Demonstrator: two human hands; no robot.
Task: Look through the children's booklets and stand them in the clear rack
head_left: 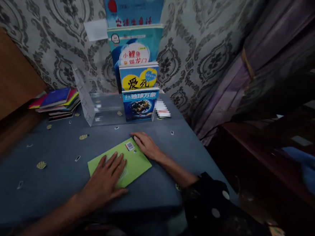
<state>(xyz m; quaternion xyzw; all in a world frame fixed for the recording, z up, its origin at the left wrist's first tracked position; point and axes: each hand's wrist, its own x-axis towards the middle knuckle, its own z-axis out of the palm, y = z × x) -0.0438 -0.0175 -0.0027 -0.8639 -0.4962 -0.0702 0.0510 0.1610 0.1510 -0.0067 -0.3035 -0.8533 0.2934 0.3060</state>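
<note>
A closed green book point(140, 165) lies flat on the table with a barcode label near its upper corner. My left hand point(106, 179) rests palm down on its cover, fingers spread. Along the book's upper right edge is my right hand point(147, 146), its fingers stretched toward the top corner and the thumb beside them; the undersides of its fingers are hidden. Behind the hands, a clear tiered stand point(85, 95) holds several upright books at its right side, the front one a blue book point(138, 107) with a globe on the cover.
A stack of colourful books point(57, 102) sits at the back left. The table point(61, 183) has a patterned dark blue cloth. A small white item point(162, 109), partly blurred, lies right of the stand. Patterned wallpaper and a purple curtain point(232, 80) rise behind.
</note>
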